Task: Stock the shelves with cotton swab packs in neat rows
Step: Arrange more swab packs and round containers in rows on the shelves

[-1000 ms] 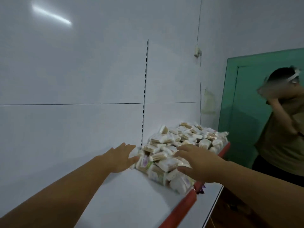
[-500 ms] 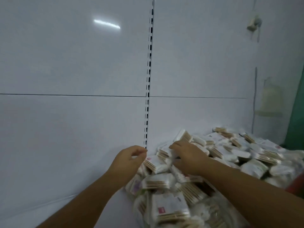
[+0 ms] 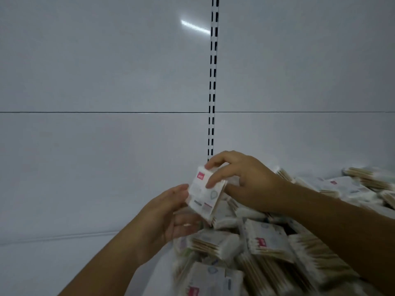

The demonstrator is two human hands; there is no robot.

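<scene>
The right grip is pinching a cotton swab pack by its upper end. One fingertip is sitting on the top edge and another is pressing on the printed face, with the fingers curled round it. The left grip is meeting the same pack from below and to the left. Its thumb is touching the pack's left edge and its fingers are curling under the lower corner, so the pack is being held between the two grips. The pack is standing nearly upright, tilted a little, with its red label at the top. It is hanging just above the left end of the pile of packs, which is lying jumbled on the white shelf. Behind, a slotted upright is running up the white back panel.
</scene>
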